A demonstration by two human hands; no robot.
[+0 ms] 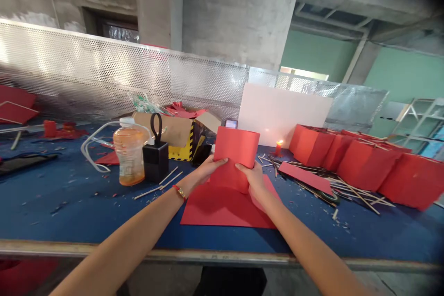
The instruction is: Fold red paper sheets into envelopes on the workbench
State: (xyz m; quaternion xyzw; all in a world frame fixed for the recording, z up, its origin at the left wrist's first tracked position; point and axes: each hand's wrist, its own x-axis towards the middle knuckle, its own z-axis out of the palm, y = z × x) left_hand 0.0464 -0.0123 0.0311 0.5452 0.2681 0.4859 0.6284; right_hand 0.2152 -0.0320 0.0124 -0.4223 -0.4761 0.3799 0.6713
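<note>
Between my two hands a sheet of red paper [236, 148] stands upright, curved or folded over. My left hand [209, 168] grips its left edge, thumb on the near face and fingers hidden behind. On the right edge my right hand [252, 174] holds it the same way, thumb across the front. Beneath lies a larger flat red sheet [222, 210] on the blue table, near its front edge. The lower part of the held paper meets or overlaps this sheet; I cannot tell whether they are joined.
A lit red candle [278, 149] burns ahead right, near thin wooden sticks [347, 189], a red strip [307, 177] and several red paper boxes [364, 162]. Leftward stand an orange bottle [129, 152], a black power bank [156, 162] and a cardboard box [163, 129]. A white board [284, 106] leans behind.
</note>
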